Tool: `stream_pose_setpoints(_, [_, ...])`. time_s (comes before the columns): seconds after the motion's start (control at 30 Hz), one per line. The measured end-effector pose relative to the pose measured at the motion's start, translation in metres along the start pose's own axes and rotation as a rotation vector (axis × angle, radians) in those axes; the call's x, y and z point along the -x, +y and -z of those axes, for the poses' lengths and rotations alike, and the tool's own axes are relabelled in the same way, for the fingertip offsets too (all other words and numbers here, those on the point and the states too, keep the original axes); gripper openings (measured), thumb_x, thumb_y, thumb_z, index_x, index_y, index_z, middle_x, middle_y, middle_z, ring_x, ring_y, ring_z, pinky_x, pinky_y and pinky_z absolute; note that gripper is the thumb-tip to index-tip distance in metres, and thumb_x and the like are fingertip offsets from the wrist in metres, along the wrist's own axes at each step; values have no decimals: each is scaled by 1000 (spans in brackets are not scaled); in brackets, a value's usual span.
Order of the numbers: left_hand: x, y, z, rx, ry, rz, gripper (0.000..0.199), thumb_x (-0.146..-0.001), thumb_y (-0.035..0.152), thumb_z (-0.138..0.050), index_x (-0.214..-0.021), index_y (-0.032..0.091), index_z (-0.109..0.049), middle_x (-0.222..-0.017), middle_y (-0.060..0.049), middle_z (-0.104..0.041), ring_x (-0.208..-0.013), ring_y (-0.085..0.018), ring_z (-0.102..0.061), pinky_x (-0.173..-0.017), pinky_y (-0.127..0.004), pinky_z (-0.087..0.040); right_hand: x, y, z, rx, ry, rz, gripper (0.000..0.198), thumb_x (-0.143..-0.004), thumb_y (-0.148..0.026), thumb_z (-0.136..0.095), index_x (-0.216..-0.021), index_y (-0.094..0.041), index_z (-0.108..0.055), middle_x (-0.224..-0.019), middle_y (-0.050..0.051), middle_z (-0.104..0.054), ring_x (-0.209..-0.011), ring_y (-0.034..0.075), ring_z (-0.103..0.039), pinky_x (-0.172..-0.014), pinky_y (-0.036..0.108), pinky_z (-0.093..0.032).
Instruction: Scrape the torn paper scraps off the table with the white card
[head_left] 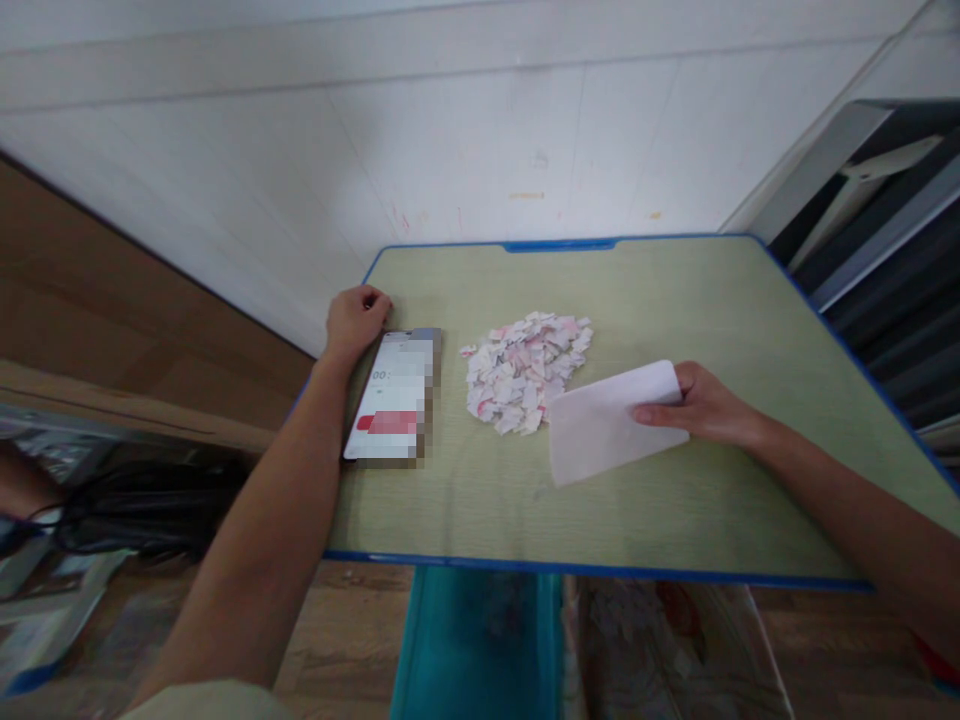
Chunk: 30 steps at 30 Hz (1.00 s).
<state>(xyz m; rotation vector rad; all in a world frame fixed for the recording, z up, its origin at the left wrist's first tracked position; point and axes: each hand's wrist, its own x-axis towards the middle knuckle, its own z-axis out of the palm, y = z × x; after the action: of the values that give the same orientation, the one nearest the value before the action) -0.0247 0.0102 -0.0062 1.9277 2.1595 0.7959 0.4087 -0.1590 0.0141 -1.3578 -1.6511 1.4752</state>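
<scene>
My right hand (697, 405) grips the right end of a white rectangular sheet (611, 425), thumb on top and fingers behind. The sheet has rounded corners and is tilted over the table; its left edge lies beside a pile of torn paper scraps (525, 370), mostly white with pink and a few dark marks. On the left side of the table, my left hand (358, 318) rests with its fingers curled, and nothing shows in it. Just in front of that hand lies a phone (394, 395) with its lit screen up, partly blurred out.
The pale green table (660, 290) has a blue rim. Below its front edge are a teal bin (480, 640) and a clear bag (675, 640) with scraps in it. A white wall (480, 150) stands behind, a brown panel (135, 300) left, dark metal frames (885, 220) right.
</scene>
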Motion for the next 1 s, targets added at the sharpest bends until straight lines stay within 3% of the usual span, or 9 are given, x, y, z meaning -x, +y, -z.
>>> stream_pose_setpoints(0.17, [0, -1, 0, 10, -4, 2, 15, -81, 25, -51, -82, 17, -64, -73, -4, -62, -70, -19, -59, -69, -28, -44, -2, -3, -3, 51, -13, 9, 38, -59, -50, -86, -82, -20, -82, -77, 3, -79, -63, 19, -70, -58, 29, -58])
stream_pose_setpoints(0.33, [1, -1, 0, 10, 5, 3, 15, -81, 26, -51, -82, 18, -63, -74, -4, -62, -70, -19, -59, -69, -28, -44, -1, -2, 1, -33, 47, 20, 42, -62, -51, -85, -89, -19, -82, -84, 5, -80, -73, 22, -74, -67, 32, -61])
stream_pose_setpoints(0.7, [3, 5, 3, -1, -20, 58, 17, -80, 26, -51, -84, 17, -64, -76, -6, -63, -74, -21, -59, -70, -29, -45, 1, -4, 1, -68, 67, -5, 33, -65, -45, -85, -87, -20, -82, -79, 3, -79, -66, 20, -72, -59, 29, -58])
stream_pose_setpoints(1.0, [0, 0, 0, 9, -10, 18, 17, -81, 28, -50, -83, 17, -64, -74, -5, -63, -73, -20, -59, -70, -29, -45, 1, 0, 2, -198, 158, -18, 29, -62, -44, -88, -78, -21, -80, -77, 3, -78, -61, 19, -70, -54, 28, -55])
